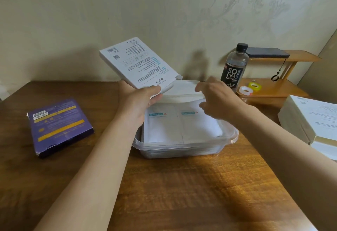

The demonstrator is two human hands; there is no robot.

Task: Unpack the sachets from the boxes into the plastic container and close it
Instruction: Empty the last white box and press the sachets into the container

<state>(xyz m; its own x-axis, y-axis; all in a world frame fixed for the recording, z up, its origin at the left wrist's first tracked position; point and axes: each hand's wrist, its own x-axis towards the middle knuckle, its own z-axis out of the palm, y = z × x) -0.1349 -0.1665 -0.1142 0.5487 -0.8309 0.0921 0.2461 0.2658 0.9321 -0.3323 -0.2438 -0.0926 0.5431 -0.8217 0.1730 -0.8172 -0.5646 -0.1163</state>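
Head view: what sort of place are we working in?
Probably a room in a home: a wooden table against floral-patterned wallpaper, a small wooden shelf holding a phone and tape rolls, and a soda bottle beside it.

On the table [182,185] before you stands the container [231,135], sachets [164,125] lying in it; your left hand [138,101] holds a box [138,62] above its far left corner. A second box [58,126] lies well apart to the left. Behind and right stand a bottle [236,66] and a shelf [269,88]; a stack of boxes [310,119] lies nearer, far right.
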